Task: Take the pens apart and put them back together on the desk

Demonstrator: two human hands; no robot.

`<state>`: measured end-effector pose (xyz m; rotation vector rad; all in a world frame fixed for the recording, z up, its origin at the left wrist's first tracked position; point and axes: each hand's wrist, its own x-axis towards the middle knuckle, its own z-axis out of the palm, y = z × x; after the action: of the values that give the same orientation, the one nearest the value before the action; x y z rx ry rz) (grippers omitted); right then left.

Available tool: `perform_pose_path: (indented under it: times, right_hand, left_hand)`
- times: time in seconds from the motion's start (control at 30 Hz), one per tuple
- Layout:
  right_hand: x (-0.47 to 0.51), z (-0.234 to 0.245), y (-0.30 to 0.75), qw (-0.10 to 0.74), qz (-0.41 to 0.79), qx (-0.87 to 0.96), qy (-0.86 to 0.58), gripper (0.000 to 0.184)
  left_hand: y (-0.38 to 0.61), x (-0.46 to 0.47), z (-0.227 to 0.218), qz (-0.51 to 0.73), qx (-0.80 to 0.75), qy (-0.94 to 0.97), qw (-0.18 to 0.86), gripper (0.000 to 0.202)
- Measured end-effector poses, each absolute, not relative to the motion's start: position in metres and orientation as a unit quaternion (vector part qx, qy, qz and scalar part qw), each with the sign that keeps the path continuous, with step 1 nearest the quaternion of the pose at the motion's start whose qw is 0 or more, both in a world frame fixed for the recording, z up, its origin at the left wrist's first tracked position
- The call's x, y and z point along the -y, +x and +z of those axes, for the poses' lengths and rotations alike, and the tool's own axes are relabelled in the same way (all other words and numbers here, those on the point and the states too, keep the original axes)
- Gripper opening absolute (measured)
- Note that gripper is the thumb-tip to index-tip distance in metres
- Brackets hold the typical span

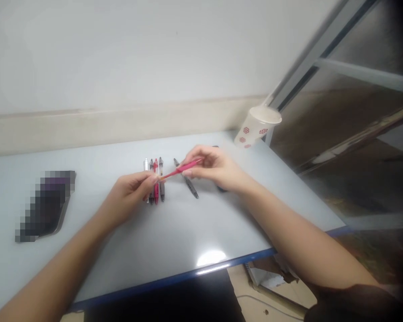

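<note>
Above the table, my right hand [218, 170] pinches a pink pen barrel [188, 166] between thumb and fingers. A thin red refill [170, 174] sticks out of the barrel's left end. The far tip of that refill is pinched by my left hand [134, 192], whose fingers hide the very end. Just behind and below my left fingertips, several pens lie side by side, among them a red pen [156, 192] and a grey pen [161, 188]. Another grey pen [190, 185] lies slanted below my right hand.
On the left of the white table [137, 264] lies a phone [49, 205], partly pixelated. A paper cup [255, 127] with red flower marks stands at the back right corner, by the wall. A dark object [221, 189] is mostly hidden behind my right hand. Blue trim edges the table front.
</note>
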<state>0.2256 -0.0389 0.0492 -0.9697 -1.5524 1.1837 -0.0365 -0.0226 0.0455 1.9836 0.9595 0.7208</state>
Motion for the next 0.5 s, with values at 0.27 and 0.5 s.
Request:
perform_pose_path:
  times: [0.27,0.5]
  right_hand:
    - [0.051,0.054,0.215,0.400,0.386,0.686,-0.469,0.041]
    - [0.052,0.058,0.218,0.366,0.371,0.713,-0.470,0.028]
  left_hand:
    - [-0.036,0.025,0.042,0.316,-0.393,0.756,0.418,0.026]
    - [-0.036,0.024,0.043,0.358,-0.440,0.729,0.383,0.020]
